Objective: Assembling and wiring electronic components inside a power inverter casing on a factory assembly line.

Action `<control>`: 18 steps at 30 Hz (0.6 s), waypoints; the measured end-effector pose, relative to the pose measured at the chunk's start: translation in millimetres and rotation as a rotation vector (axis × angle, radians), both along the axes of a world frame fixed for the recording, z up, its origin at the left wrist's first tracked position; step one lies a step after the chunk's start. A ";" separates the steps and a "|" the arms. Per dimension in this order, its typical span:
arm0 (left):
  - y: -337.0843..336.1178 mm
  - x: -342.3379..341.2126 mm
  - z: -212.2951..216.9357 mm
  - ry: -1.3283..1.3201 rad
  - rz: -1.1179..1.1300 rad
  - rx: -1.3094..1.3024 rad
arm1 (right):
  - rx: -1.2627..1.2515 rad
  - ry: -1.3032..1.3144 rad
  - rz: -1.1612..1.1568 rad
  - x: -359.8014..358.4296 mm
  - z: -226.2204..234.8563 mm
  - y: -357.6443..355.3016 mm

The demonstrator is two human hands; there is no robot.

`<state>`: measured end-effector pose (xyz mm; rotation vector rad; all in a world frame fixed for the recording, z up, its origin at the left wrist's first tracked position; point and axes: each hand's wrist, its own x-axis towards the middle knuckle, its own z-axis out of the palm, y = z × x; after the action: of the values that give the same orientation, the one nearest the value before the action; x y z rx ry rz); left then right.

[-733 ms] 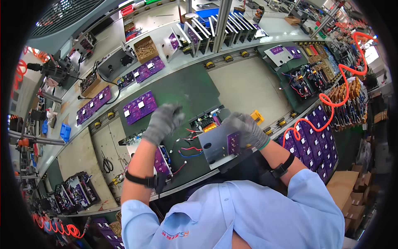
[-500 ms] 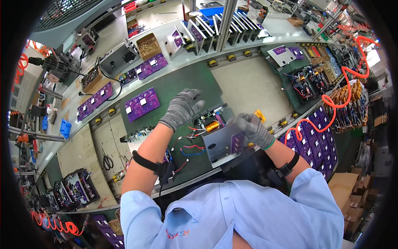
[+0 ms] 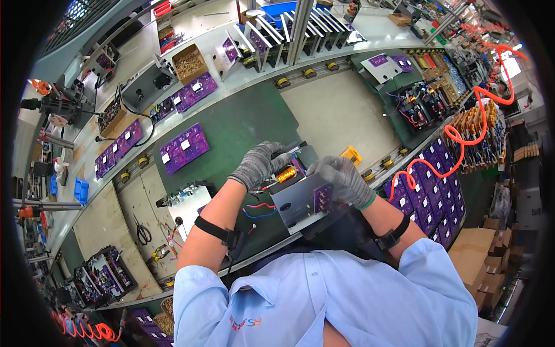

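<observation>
Coil (image 3: 286,175) lies just beside the fingers (image 3: 277,158) of the left hand (image 3: 257,166).

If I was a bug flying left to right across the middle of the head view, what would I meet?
Blue bin, purple board on the mat, left hand, right hand, rows of purple boards.

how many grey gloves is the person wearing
2: one on the left hand, beside the copper-coloured coil; one on the right hand, at the metal plate. Neither glove is hidden.
</observation>
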<state>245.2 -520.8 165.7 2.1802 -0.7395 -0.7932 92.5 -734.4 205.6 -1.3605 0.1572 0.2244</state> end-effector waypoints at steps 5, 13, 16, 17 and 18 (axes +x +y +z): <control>-0.4 -3.8 1.8 -0.063 0.018 -0.051 | -0.129 0.040 -0.016 8.5 -9.6 10.9; 0.1 -3.7 6.6 0.012 0.059 -0.072 | -0.271 0.008 -0.092 19.1 -14.4 16.3; -0.5 -3.1 3.8 -0.008 0.051 -0.061 | -0.285 -0.002 -0.107 16.0 -10.7 18.2; -0.7 -3.1 3.0 -0.007 0.050 -0.061 | -0.286 -0.001 -0.109 13.6 -7.8 18.6; -0.7 -3.2 2.4 -0.032 0.036 -0.060 | -0.267 -0.023 -0.104 9.7 -3.8 19.2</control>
<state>242.0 -521.5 168.1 2.1506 -0.7289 -0.7105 102.2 -715.2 201.8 -1.6143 0.2448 0.1024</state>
